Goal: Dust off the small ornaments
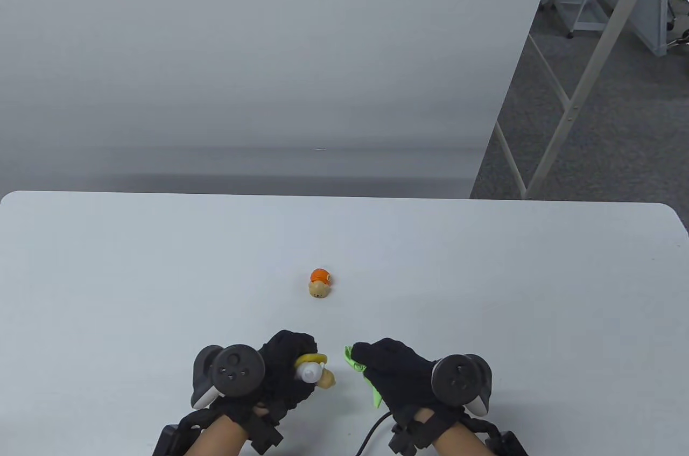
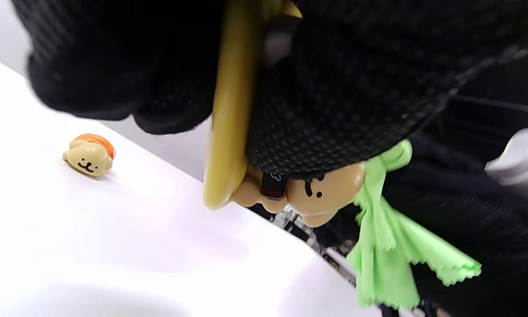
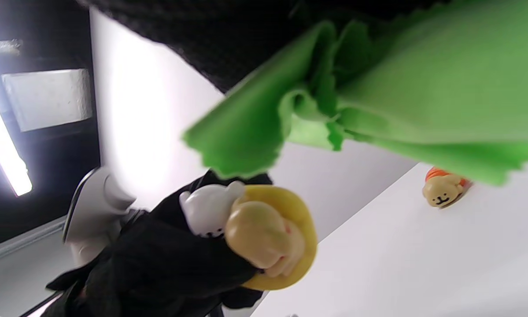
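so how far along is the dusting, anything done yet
Nothing shows as finished: dust is too fine to judge here. In hand: the left hand holds the yellow-based figurine up off the table, and the right hand grips the green cloth just beside it, not touching. Left: that wipe, and possibly the orange-capped figurine lying alone further out.

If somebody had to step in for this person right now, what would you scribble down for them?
Left hand: holds a small figurine with a yellow ring, lifted off the table.
Right hand: grips a green cloth, close beside the figurine but, as far as the views show, not touching it.
Second figurine, with an orange top, lies on the table beyond the hands, untouched.
Done: first figurine and cloth picked up. Whether any wiping has happened cannot be told.
Left: wipe the held figurine, set it down, then dust the orange one.
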